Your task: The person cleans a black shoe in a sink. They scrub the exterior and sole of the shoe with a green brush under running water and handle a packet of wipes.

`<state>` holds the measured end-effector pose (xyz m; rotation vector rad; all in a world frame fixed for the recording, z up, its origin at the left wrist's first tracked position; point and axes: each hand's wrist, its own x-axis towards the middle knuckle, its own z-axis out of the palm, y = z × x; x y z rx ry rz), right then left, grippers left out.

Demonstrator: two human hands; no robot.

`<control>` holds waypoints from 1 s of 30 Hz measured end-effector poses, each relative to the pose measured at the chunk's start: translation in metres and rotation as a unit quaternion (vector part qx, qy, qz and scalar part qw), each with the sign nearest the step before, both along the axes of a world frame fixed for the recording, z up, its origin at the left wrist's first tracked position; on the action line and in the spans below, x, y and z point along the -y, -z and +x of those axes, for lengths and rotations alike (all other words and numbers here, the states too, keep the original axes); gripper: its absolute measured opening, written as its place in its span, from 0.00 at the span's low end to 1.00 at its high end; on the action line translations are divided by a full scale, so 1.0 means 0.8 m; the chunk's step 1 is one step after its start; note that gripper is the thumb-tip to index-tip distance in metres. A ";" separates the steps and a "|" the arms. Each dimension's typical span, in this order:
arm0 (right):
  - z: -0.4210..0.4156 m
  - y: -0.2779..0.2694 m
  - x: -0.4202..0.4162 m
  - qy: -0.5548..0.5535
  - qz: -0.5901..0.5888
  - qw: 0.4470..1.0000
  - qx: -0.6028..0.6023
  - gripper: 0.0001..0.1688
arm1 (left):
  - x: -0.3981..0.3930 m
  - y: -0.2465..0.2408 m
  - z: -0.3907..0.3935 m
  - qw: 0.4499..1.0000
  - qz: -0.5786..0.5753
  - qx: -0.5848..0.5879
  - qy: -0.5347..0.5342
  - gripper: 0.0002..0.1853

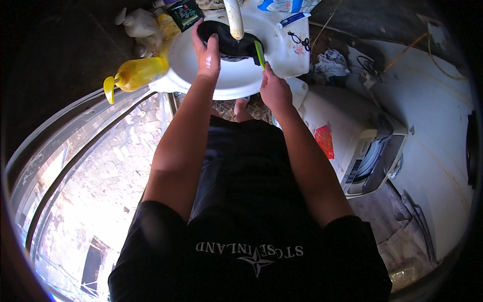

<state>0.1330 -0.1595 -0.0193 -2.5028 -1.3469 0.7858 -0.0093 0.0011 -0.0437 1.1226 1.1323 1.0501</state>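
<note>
My left hand grips the left end of a long black item, which looks like a shoe, over the white washbasin. The item's far details are too dark to make out. My right hand holds a light green brush by its handle. The brush's dark head lies against the right end of the black item, and the line between them is hard to tell. Directly above the item, the whitish tap spout points down and covers part of it.
A yellow pump bottle lies on its side at the basin's left, near a white pump bottle and a dark green packet. A toothpaste tube and black hair ties rest on the right rim. A washing machine stands at right.
</note>
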 end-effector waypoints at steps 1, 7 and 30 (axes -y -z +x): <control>-0.007 -0.004 -0.007 0.001 -0.043 0.999 0.007 0.29 | 0.004 0.002 -0.011 1.000 -0.009 -0.008 -0.008 0.32; 0.011 0.019 -0.007 -0.045 -0.160 0.986 0.017 0.32 | 0.025 0.011 -0.074 0.973 -0.141 0.152 -0.104 0.36; 0.019 0.037 -0.057 -0.088 -0.176 0.980 0.040 0.38 | 0.055 0.064 -0.154 0.952 -0.291 0.090 -0.027 0.29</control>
